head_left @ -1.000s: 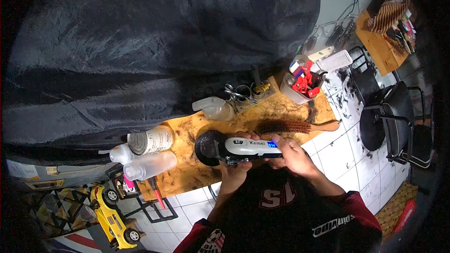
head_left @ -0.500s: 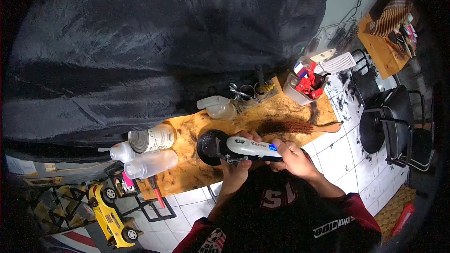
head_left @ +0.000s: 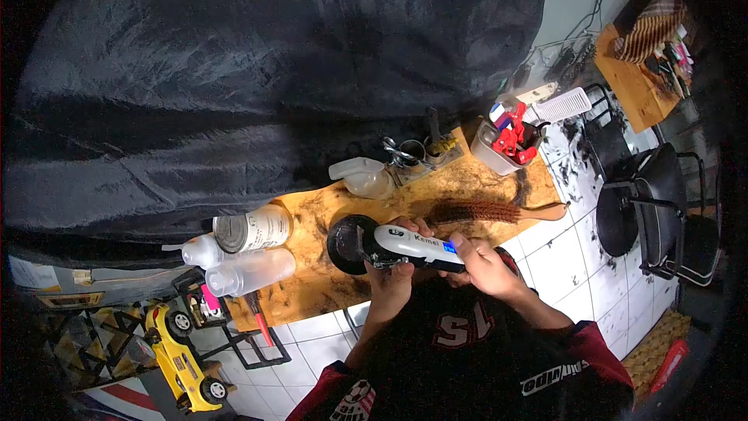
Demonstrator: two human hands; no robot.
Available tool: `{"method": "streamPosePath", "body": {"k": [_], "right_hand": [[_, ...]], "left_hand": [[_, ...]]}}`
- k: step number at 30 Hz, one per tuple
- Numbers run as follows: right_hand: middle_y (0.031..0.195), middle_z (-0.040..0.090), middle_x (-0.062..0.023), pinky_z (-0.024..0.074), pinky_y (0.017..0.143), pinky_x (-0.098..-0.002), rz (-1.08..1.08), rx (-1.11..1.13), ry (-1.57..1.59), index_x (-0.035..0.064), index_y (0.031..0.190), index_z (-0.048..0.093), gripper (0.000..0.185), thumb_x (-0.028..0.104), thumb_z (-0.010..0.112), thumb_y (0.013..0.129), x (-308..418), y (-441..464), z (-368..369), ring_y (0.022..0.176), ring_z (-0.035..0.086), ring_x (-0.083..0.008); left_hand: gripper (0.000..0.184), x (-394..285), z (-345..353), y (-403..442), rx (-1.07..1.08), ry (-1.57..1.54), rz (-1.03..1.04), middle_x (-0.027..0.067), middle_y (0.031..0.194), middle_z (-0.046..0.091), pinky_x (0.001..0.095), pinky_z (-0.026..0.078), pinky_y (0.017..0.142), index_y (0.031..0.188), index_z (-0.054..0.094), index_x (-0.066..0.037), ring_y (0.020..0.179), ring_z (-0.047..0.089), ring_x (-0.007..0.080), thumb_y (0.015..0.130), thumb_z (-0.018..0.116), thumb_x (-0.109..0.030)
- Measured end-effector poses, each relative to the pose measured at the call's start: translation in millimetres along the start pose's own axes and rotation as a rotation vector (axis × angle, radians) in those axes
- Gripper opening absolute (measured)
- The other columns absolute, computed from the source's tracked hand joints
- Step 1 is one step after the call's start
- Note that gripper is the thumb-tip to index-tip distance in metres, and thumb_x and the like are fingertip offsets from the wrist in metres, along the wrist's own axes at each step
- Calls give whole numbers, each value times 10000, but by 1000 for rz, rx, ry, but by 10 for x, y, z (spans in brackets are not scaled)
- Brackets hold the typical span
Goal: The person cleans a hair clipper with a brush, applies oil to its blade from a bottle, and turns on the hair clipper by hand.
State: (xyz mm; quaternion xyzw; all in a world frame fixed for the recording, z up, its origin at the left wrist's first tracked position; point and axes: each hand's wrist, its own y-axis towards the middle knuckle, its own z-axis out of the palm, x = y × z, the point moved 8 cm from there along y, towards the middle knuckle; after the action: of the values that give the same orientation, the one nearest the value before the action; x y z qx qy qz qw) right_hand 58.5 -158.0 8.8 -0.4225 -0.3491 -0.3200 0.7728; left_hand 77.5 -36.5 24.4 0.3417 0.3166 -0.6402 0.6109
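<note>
A white and black Kemei hair clipper [head_left: 409,242] is held over the front of the wooden table, its blade end to the left and its small blue display to the right. My left hand [head_left: 392,288] is closed around the clipper from below near the blade end, with fingertips showing along its far side. My right hand [head_left: 487,267] grips the other end, thumb lying by the display. Just left of the blade end is a black round dish-like object [head_left: 336,243], partly behind the clipper. Beyond the hands lies a brown-bristled brush [head_left: 475,211] with a wooden handle.
Hair clippings cover the wooden table [head_left: 327,296]. On it stand a can [head_left: 261,230], a clear plastic bottle [head_left: 253,271], a spray bottle [head_left: 366,179], scissors [head_left: 401,154] and a tub with red clips [head_left: 506,148]. A yellow toy car [head_left: 183,359] is lower left; black chairs [head_left: 662,195] stand right.
The clipper has tilted slightly, its display end dipping a little. My right thumb has shifted and covers more of the display. Both hands keep hold of it.
</note>
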Motion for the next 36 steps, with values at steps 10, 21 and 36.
{"method": "streamPosePath", "body": {"k": [10,21,36], "right_hand": [[680,579,-31,325,454,-220,-15,-42,-32,41,862,569,412,331,323,1020,-33,1,-10,499,416,-74],[717,595,-39,384,494,-228,-11,39,-129,11,875,589,486,406,337,1004,-211,51,-39,538,470,-83],[831,569,-63,499,553,-257,-210,281,-213,-2,1164,478,299,84,577,895,186,-27,245,624,581,-107]], "left_hand": [[573,-68,92,14,36,-142,57,111,1083,476,394,520,781,1163,440,-35,1037,487,238,783,749,-332],[602,13,-60,-42,-95,-145,41,66,1084,488,406,514,797,1147,449,-76,1044,491,237,749,773,-391],[463,-70,96,4,104,-69,-113,95,1064,531,309,467,792,1138,482,-21,939,540,167,885,622,-383]]}}
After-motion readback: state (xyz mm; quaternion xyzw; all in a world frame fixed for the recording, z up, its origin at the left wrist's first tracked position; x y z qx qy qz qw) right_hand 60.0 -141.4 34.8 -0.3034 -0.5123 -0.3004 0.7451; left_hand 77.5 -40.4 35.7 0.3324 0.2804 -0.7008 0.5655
